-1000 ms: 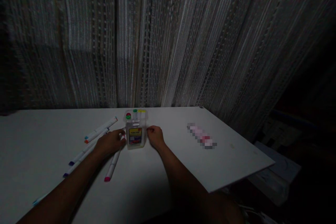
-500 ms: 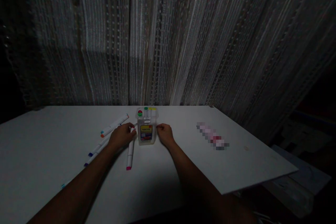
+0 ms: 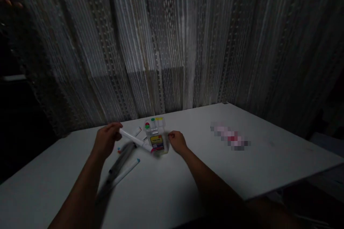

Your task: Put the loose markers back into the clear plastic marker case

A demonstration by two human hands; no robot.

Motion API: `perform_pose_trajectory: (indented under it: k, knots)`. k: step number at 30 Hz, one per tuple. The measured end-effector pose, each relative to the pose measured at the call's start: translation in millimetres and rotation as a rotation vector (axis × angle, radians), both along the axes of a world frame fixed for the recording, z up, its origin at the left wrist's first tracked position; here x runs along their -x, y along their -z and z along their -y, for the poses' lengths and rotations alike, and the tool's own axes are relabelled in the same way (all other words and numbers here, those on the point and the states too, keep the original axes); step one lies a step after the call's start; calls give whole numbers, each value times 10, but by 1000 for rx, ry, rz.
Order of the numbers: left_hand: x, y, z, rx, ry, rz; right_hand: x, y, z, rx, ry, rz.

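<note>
My left hand (image 3: 106, 139) is closed around one end of a white marker (image 3: 136, 139). This marker is raised above the table and slopes down to the right, its pink end just before the clear plastic case (image 3: 166, 146). The case stands upright with a yellow and dark label; several markers with green, red and yellow ends are inside. Curled beside the case's right side is my right hand (image 3: 177, 143), with nothing visible in its fingers; whether it touches the case I cannot tell. Below lies a teal-ended marker (image 3: 127, 171).
More white markers (image 3: 136, 131) lie on the white table (image 3: 193, 179) left of the case, partly hidden by the held one. A pixelated pink and red item (image 3: 229, 136) lies on the right. A striped curtain (image 3: 172, 43) hangs behind the table.
My left hand has lifted the pink-ended marker off the table and moved left and up with it. My right hand stays beside the case. The camera view has tilted and shifted.
</note>
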State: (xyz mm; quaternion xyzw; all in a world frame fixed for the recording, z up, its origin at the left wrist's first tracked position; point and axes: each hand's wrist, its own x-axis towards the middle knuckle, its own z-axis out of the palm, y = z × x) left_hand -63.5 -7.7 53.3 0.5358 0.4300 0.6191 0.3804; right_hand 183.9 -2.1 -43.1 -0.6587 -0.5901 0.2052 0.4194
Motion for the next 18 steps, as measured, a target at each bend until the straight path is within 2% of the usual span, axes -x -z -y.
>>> perform_pose_trajectory:
  k: [4, 6, 8, 10, 12, 15, 18]
  knots:
    - [23, -513, 252, -177, -53, 104, -5, 7, 10, 24, 9, -11]
    - [-58, -698, 322, -327, -103, 14, -8, 9, 18, 26, 9, -6]
    - [-168, -815, 345, -465, -178, -150, -10, 8, 26, 22, 10, 1]
    - [-280, -868, 334, -545, -242, -343, -12, 6, 32, 18, 7, 2]
    - [-380, -873, 303, -560, -245, -538, -13, 6, 33, 15, 1, -1]
    - [-500, -831, 232, -511, -148, -819, -14, 12, 29, 13, 1, -5]
    - [-589, -760, 133, -453, -38, -992, -16, 21, 28, 14, 6, -13]
